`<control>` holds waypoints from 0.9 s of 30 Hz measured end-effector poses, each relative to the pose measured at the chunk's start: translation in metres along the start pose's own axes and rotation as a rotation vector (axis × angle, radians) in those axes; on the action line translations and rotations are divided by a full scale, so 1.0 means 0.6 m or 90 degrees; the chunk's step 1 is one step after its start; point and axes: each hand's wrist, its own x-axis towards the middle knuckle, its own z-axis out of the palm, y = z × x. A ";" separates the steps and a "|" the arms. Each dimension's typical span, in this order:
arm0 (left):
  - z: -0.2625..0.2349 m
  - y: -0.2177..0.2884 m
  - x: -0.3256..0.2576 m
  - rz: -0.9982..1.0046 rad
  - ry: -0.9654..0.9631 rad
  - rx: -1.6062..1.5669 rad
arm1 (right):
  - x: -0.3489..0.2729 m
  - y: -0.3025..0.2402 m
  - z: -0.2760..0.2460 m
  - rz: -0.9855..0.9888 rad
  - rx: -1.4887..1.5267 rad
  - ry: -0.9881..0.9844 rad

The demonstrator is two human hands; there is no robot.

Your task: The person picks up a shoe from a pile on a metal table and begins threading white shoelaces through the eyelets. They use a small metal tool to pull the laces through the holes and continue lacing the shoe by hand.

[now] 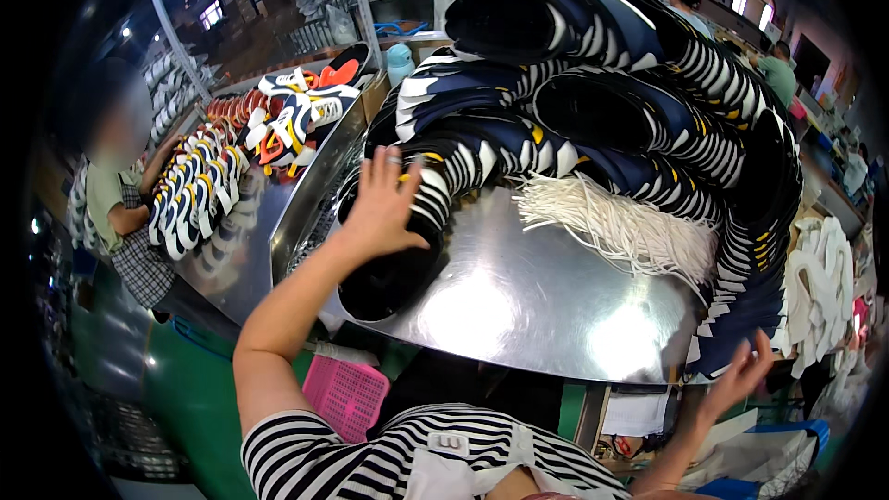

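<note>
My left hand (381, 208) rests with fingers spread on the near end of a nested row of shoe uppers (440, 187), dark navy and black with white and yellow parts. The dark opening of the end upper faces me below the palm. On the right, my right hand (741, 372) is raised off the table's edge with fingers apart and nothing in it. Close to it hangs the lower end of another nested row of shoe uppers (745, 287). Between the hands lies a thick bundle of white shoelaces (622, 227) on the metal table (546, 315).
More nested rows of uppers (593, 111) are piled high at the back of the table. At left, past a raised metal edge, a co-worker (120, 194) stands by rows of shoes (196, 190). A pink basket (347, 398) sits below the table. White material (820, 287) hangs at right.
</note>
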 end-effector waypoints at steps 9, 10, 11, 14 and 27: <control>0.127 -0.119 0.030 -0.080 0.011 -0.045 | -0.066 -0.292 0.551 -0.334 0.239 -0.527; 0.114 -0.115 0.026 -0.078 0.011 -0.025 | -0.068 -0.315 0.603 -0.423 0.178 -0.467; 0.129 -0.119 0.021 -0.092 0.058 -0.015 | -0.066 -0.345 0.638 -0.455 0.149 -0.452; 0.150 -0.139 0.011 -0.113 0.093 -0.034 | -0.070 -0.409 0.736 -0.463 -0.090 -0.558; 0.154 -0.165 0.017 -0.061 0.091 -0.142 | -0.024 -0.458 0.810 -0.556 -0.407 -0.753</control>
